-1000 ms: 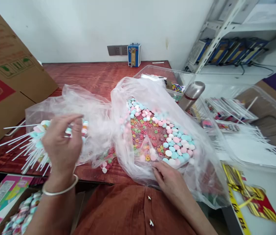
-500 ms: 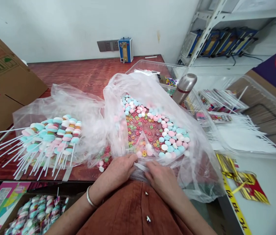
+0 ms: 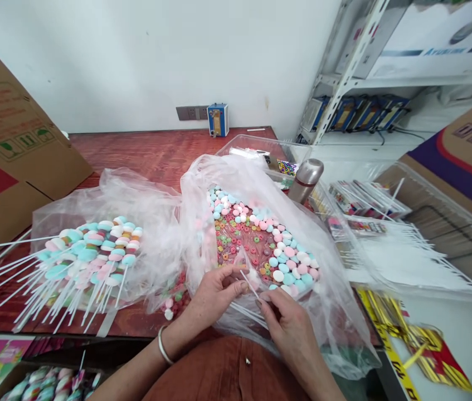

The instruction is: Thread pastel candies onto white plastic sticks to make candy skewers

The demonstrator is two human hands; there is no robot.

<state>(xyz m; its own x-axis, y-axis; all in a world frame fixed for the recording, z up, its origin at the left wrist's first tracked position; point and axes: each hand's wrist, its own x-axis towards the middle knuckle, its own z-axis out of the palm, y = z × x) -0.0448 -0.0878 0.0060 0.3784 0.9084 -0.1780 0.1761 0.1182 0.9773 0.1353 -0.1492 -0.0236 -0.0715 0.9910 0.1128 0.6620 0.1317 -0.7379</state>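
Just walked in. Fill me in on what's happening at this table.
A person holds a thin white stick in the right hand, with the left hand at its other end. Both hands are over an open plastic bag of pastel candies and small colored rings. To the left, a pile of candy skewers lies with many sticks pointing toward the table's near edge.

A white wall (image 3: 135,67) backs a reddish table (image 3: 144,149).
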